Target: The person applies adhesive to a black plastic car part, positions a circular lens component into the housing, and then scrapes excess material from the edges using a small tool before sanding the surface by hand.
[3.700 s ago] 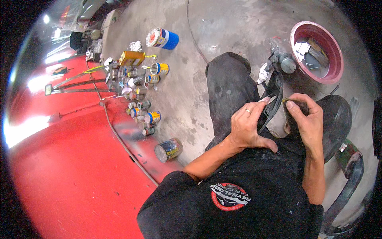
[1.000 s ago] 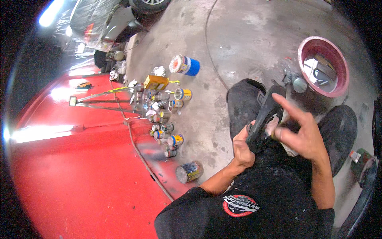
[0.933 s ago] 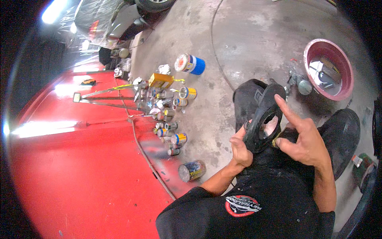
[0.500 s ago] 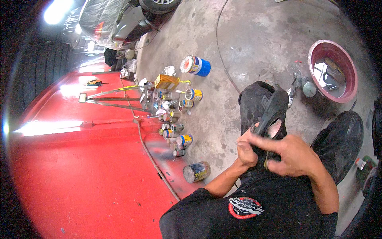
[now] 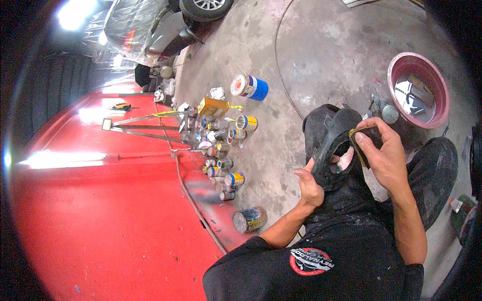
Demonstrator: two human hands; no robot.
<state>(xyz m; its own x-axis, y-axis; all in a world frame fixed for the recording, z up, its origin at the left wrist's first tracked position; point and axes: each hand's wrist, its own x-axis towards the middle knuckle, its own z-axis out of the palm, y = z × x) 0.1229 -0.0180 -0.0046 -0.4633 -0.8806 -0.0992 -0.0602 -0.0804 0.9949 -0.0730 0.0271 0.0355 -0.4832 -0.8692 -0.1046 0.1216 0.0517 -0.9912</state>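
Observation:
A black car trim piece (image 5: 327, 163) with a round opening rests against my lap, over my raised knee. My left hand (image 5: 311, 189) grips its near left edge, the thumb showing and the other fingers mostly behind it. Inside the opening some pinkish fingertip-like or pale surface shows. Between the thumb and fingers of my right hand (image 5: 385, 158) is a folded piece of sandpaper (image 5: 370, 140), dark with a yellowish-brown edge. It is at the right side of the trim piece; whether it touches is hard to tell.
A maroon basin (image 5: 394, 70) with water and a block stands at the far right, a round greyish lid-like thing (image 5: 389, 114) beside it. Several paint cans, including a blue-and-white one (image 5: 249, 87), stand on the floor to the left. A red panel (image 5: 110, 220) fills the left; a hose (image 5: 188, 193) runs along it.
My right hand has moved up and away from my left hand, to the trim piece's right side, showing the sandpaper. The trim piece is turned so its opening shows more.

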